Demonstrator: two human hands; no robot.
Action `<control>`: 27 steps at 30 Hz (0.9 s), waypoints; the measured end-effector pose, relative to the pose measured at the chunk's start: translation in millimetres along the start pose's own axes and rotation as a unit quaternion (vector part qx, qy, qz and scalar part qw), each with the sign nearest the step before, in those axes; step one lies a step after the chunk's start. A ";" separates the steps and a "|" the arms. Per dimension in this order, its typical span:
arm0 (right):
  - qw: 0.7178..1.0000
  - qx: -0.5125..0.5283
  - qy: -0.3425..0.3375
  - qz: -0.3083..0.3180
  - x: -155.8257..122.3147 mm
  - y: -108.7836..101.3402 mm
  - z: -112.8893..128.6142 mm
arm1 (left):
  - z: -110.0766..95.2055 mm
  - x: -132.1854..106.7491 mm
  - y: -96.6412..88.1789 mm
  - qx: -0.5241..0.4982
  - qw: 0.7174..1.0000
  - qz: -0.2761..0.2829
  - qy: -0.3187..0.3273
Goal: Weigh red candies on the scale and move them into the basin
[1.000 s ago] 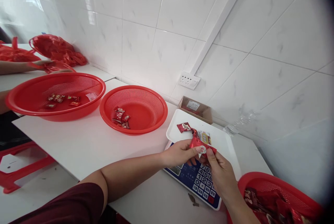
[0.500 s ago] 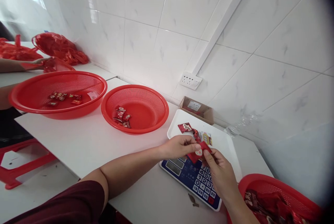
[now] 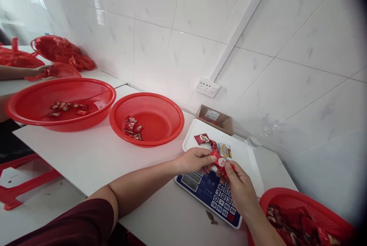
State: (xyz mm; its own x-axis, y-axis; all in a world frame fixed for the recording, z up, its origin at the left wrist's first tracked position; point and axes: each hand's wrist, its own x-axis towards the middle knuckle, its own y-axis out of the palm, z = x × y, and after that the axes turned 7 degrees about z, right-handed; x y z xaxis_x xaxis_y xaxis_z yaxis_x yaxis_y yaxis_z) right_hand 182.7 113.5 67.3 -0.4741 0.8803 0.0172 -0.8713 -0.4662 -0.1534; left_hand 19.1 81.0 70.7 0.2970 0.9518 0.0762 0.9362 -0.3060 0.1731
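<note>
Both hands meet over the near edge of a digital scale (image 3: 197, 196) with a white tray (image 3: 252, 165) on top. My left hand (image 3: 197, 160) pinches one side of a small red packet (image 3: 221, 161) that has a pale round label. On its other side, the thumb and fingers of my right hand (image 3: 236, 179) are closed on it. Just beyond, a dark red packet (image 3: 202, 138) and a silver-and-yellow packet (image 3: 225, 150) lie on the tray, with another red wrapper partly hidden behind my fingers.
Two red baskets (image 3: 149, 143) (image 3: 60, 125) with several small packets stand to the left. A fuller red basket (image 3: 309, 196) is at lower right. A cardboard box (image 3: 226, 123) sits against the wall below a socket (image 3: 208, 87). A co-worker's hand (image 3: 43, 69) holds a red plastic bag (image 3: 64, 70).
The red packet has been turned between my hands, so its round label now faces up more fully. The view has shifted slightly. The co-worker's hand and bag have moved a little.
</note>
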 end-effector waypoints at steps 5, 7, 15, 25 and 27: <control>0.999 -0.027 -0.026 -0.030 -0.6 -3.5 -6.2 | 0.0 0.5 1.5 -0.024 1.000 -0.006 -0.007; 0.998 -0.033 -0.028 -0.035 -0.9 -3.5 -6.5 | -0.8 0.0 1.3 -0.023 1.000 -0.006 -0.006; 0.998 -0.045 -0.023 -0.035 -1.5 -2.6 -3.4 | 3.6 1.2 0.9 -0.043 0.999 0.000 -0.002; 0.999 -0.017 -0.030 -0.040 0.3 -2.6 -3.9 | 10.9 4.1 -1.1 -0.025 1.000 0.003 -0.012; 0.999 -0.013 -0.028 -0.043 0.7 -3.8 -5.6 | 9.4 3.4 -0.6 -0.020 1.000 0.001 -0.017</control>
State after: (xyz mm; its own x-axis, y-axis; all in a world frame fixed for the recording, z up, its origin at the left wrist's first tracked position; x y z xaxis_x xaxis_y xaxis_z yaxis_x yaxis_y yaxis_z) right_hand 186.5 116.4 62.4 -0.4038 0.9107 0.0868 -0.9063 -0.3853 -0.1737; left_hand 21.4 84.6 61.6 0.3067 0.9508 0.0430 0.9271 -0.3086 0.2126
